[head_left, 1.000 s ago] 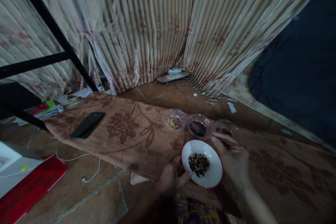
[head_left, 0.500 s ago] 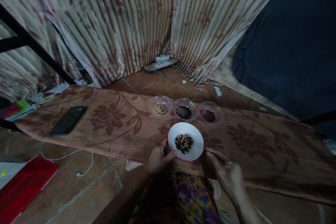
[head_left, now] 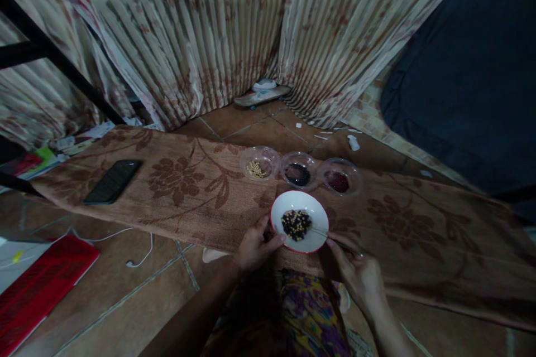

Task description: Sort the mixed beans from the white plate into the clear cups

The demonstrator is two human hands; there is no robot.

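Note:
A white bowl with a red rim (head_left: 318, 213) stands near the front edge of the cloth-covered bench. Inside it lies a heap of mixed dark and pale yellow beans (head_left: 296, 225). My left hand (head_left: 257, 245) is closed on the bowl's left rim, thumb over the edge. In my right hand (head_left: 360, 276) is a slim metal utensil (head_left: 320, 232) that looks like tweezers, its tip reaching into the bowl by the beans. Behind the bowl, three clear plastic cups stand in a row: one with yellow beans (head_left: 254, 169), one with black beans (head_left: 298, 174), one with dark red beans (head_left: 338, 181).
A dark phone (head_left: 113, 181) lies on the left of the brown patterned cloth (head_left: 184, 212). Striped curtains (head_left: 234, 28) hang behind the bench. On the tiled floor are a skateboard (head_left: 262, 96), a white cable (head_left: 142, 259) and a red object (head_left: 50, 273).
The whole view has shifted slightly, so everything sits a little higher and further right. Both hands keep their places at the bowl; the utensil's tip stays inside it.

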